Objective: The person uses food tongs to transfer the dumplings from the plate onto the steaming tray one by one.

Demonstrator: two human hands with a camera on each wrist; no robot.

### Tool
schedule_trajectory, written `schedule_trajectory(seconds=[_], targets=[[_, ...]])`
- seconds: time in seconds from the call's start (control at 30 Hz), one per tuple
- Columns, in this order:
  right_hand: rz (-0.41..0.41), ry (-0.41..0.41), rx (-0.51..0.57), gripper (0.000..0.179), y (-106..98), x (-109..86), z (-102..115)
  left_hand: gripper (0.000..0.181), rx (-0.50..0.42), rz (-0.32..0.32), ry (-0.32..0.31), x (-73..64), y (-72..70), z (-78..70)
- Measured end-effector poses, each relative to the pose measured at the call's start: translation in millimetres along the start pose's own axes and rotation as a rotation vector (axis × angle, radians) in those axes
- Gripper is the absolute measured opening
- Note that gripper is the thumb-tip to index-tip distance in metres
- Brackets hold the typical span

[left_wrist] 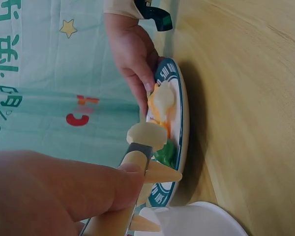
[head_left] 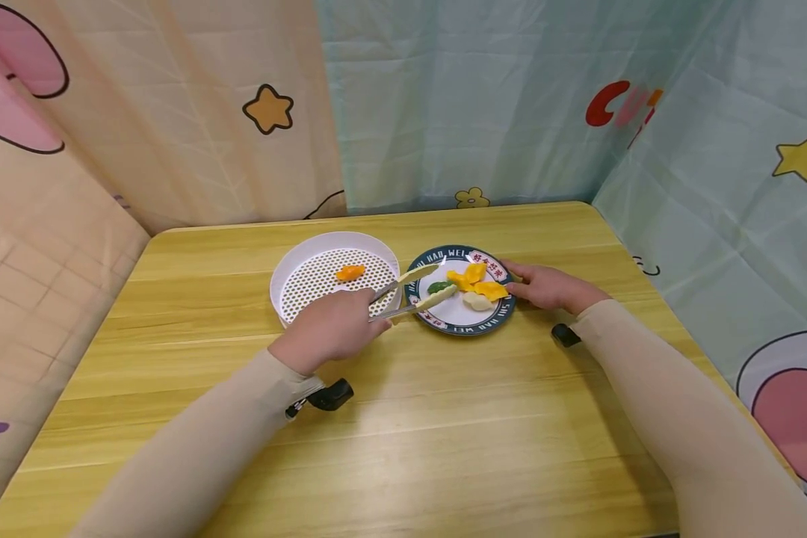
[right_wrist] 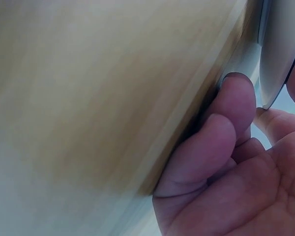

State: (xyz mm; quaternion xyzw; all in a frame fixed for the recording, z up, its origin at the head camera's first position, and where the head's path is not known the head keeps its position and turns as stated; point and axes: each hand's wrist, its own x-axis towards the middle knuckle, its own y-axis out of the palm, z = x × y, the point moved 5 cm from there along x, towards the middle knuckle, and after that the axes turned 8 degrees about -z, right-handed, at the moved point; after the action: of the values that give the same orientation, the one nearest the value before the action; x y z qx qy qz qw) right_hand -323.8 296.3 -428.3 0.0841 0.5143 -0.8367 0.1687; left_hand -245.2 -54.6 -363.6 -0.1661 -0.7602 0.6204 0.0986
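Note:
My left hand (head_left: 329, 329) grips a pair of metal tongs (head_left: 436, 297) with cream tips. The tongs' arms stand apart over the left side of a dark-rimmed plate (head_left: 462, 329), with a green dumpling (head_left: 437, 287) near the tips. Whether the tips touch it, I cannot tell. On the plate also lie several yellow dumplings (head_left: 491, 290) and a whitish dumpling (head_left: 477, 301). The plate's right rim is held by my right hand (head_left: 548, 287), thumb on top; in the right wrist view its curled lower fingers (right_wrist: 199, 157) rest against the table.
Left of the plate stands a round white steamer basket (head_left: 279, 280) with a perforated bottom, holding an orange dumpling (head_left: 350, 273). Both sit on a wooden table (head_left: 430, 448). Printed curtains (head_left: 457, 97) hang behind and beside the table.

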Motion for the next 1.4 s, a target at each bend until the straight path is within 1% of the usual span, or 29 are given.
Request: schedule_trajectory(seconds=[0.13, 0.3, 0.47, 0.53, 0.77, 1.03, 1.13, 1.23, 1.4], targets=[[0.000, 0.004, -0.005, 0.071, -1.3, -1.3, 1.5, 0.049, 0.012, 0.040, 0.017, 5.1, -1.0, 0.4], [0.002, 0.009, -0.010, 0.071, -1.3, -1.9, 1.8, 0.049, 0.022, 0.050, 0.021, 12.5, -1.8, 1.7], [0.001, -0.001, -0.001, 0.071, -0.1, -1.7, 2.0, 0.045, 0.038, 0.092, 0.034, 17.8, -1.8, 2.2], [0.002, -0.004, -0.002, 0.071, 0.2, -1.4, 1.8, 0.043, 0.040, 0.097, 0.040, 18.4, -1.6, 2.1], [0.001, 0.000, -0.012, 0.070, -0.5, -0.5, 0.7, 0.040, 0.055, 0.056, 0.061, 20.8, -0.7, 4.5], [0.006, -0.004, -0.002, 0.070, -0.7, -1.1, 1.4, 0.041, 0.069, 0.032, 0.083, 20.0, 2.6, 6.5], [0.002, -0.003, -0.005, 0.070, -0.7, -0.5, 1.0, 0.045, 0.065, 0.023, 0.080, 17.0, 3.0, 8.2], [-0.001, -0.001, -0.008, 0.070, -0.9, 0.0, 0.5, 0.052, 0.065, -0.002, 0.084, 12.0, 1.1, 9.8], [0.005, -0.001, -0.007, 0.070, -0.7, 0.0, 0.7, 0.058, 0.085, -0.060, 0.097, -1.3, -8.7, 15.5]])
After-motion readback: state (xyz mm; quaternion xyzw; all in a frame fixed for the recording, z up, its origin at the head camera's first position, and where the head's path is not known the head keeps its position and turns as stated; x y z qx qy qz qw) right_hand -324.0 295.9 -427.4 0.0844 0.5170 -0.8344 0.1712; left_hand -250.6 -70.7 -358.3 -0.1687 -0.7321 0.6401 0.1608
